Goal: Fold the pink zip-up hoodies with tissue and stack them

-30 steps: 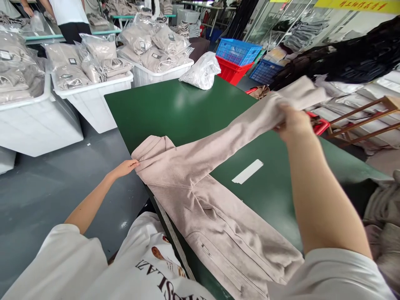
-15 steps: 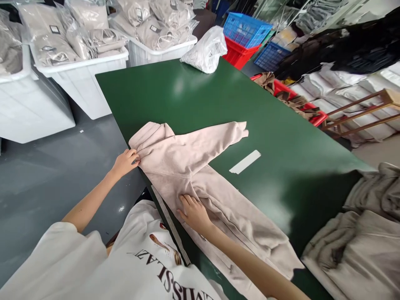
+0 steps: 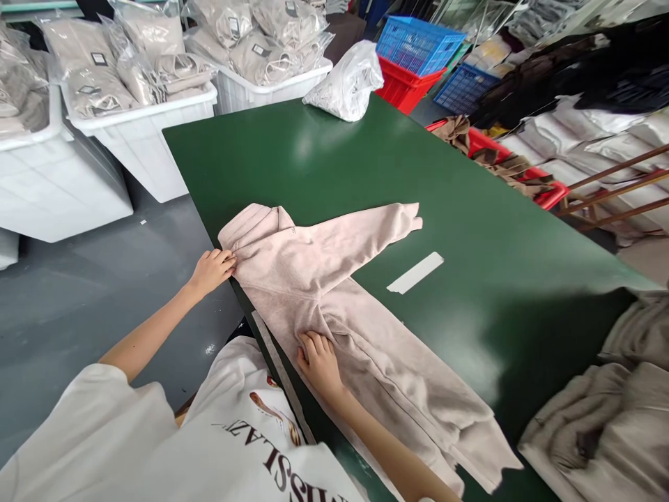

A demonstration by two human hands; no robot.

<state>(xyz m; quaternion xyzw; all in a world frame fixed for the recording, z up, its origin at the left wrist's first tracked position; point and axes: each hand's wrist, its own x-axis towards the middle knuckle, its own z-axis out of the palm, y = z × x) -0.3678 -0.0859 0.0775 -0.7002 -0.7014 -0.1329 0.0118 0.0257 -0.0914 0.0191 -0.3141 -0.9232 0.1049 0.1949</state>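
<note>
A pale pinkish-beige sweatshirt lies spread along the near edge of the green table. One sleeve stretches out to the right, and the body, with folds in it, runs toward the lower right. At the neck end, by the table edge, my left hand has its fingers closed on the fabric's edge. My right hand rests on the body below the sleeve, its fingers bent into the cloth and bunching it slightly. The fingertips of both hands are partly hidden.
Beyond the sleeve lies a white strip. A stack of folded beige garments stands at the right. A clear plastic bag sits at the far end. White bins with bagged garments stand on the floor, and crates are behind.
The fingers of my right hand have drawn in and bent more on the cloth. My left hand keeps its place at the neck end. The view has shifted slightly.
</note>
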